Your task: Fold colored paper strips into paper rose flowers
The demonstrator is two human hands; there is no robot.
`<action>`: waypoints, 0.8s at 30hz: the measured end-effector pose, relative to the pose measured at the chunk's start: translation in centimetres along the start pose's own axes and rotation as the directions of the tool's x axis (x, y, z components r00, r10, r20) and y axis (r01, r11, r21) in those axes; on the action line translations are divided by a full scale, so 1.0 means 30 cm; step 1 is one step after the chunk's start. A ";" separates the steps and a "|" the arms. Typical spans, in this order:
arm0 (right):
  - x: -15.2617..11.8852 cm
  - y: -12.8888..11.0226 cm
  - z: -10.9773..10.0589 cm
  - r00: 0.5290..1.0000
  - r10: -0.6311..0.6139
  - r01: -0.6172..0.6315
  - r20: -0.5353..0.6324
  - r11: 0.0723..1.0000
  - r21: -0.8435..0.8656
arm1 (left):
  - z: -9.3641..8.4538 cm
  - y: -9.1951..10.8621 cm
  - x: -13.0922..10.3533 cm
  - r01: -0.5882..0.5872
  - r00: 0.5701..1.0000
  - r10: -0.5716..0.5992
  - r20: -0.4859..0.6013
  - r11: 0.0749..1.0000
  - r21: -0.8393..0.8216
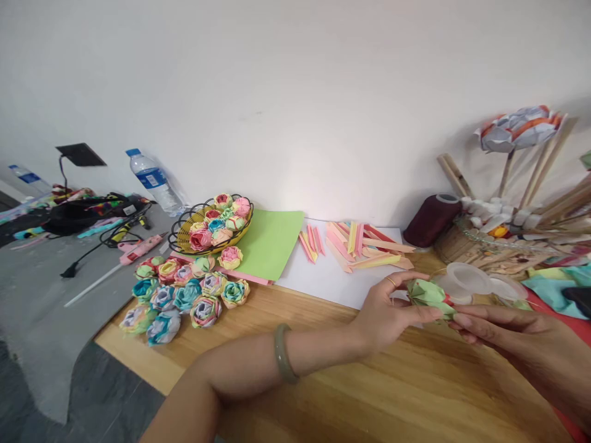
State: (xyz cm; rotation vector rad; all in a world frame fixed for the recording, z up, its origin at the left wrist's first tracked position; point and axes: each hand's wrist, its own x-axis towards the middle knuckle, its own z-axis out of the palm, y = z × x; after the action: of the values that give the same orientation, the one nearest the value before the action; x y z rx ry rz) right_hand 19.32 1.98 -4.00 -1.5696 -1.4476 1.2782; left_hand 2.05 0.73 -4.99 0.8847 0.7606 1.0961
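A green folded paper piece [428,293] with a bit of red at its right end is held between my two hands at the right of the view. My left hand [385,311], with a ring on one finger, has its fingers and thumb closed round the left part of the paper. The fingertips of my right hand [496,326] pinch its right end. Behind them, folded pink, yellow and orange paper strips [360,246] lie on white paper [300,271]. Several coloured paper flowers [187,295] sit on the wooden table [295,314] at the left.
A yellow basket [184,237] holds more flowers, beside green sheets [277,240]. A pink glue gun [138,249] and a bottle [154,181] stand farther left. Near my hands are a dark thread spool [431,218], a clear plastic cup [466,280] and a wooden container [489,243] with sticks.
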 end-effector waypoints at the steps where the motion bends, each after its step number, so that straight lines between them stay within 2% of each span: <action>1: -0.003 -0.003 0.006 0.999 0.002 -0.003 -0.033 1.000 -0.029 | 0.000 -0.001 -0.001 0.000 1.000 0.000 0.001 1.000 0.006; 3: -0.009 -0.006 0.013 0.997 -0.016 0.009 -0.070 0.996 -0.091 | 0.000 -0.003 -0.002 -0.013 1.000 0.013 0.013 1.000 0.020; 12: -0.003 0.034 -0.013 0.995 -0.089 0.080 -0.035 0.977 -0.198 | 0.001 0.003 -0.003 -0.015 1.000 0.015 0.019 1.000 0.009; 18: -0.026 -0.017 0.011 1.000 0.018 -0.020 -0.018 0.994 -0.107 | -0.002 0.002 -0.005 -0.014 0.999 0.015 0.040 0.999 -0.039; 24: -0.044 -0.058 0.025 0.999 0.047 -0.048 -0.011 0.995 -0.084 | 0.000 0.000 -0.004 -0.013 0.999 0.014 0.041 1.000 -0.015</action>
State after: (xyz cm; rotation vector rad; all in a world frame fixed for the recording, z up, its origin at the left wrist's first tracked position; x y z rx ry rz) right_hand 18.11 0.91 -2.33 -1.6722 -1.4846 1.2501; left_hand 2.02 0.61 -4.96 0.8983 0.7127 1.0910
